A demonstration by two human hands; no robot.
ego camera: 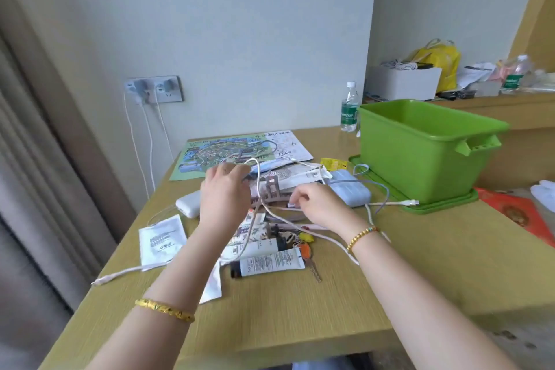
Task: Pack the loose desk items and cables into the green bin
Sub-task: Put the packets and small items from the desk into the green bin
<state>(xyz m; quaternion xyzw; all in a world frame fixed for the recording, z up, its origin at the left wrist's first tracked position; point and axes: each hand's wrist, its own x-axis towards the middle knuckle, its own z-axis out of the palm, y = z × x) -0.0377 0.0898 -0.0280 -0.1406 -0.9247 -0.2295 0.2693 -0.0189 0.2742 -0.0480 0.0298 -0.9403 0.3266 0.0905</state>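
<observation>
The green bin (420, 159) stands on its green lid at the right of the wooden desk (300, 303). Tangled white cables (339, 245) lie over papers in the middle. My left hand (223, 195) has curled fingers holding a raised white cable loop. My right hand (318, 204) pinches a cable end near a pale blue power bank (350, 194). Two cream tubes (270, 263), keys (312, 267), a white charger (188, 204) and white sachets (160, 240) lie around the hands.
A map sheet (210, 156) lies at the desk's back, with a water bottle (350, 108) behind the bin. A wall socket (153, 90) holds plugs with cords hanging down. A cluttered shelf (450, 99) is at the back right. A red envelope (516, 210) lies right of the bin.
</observation>
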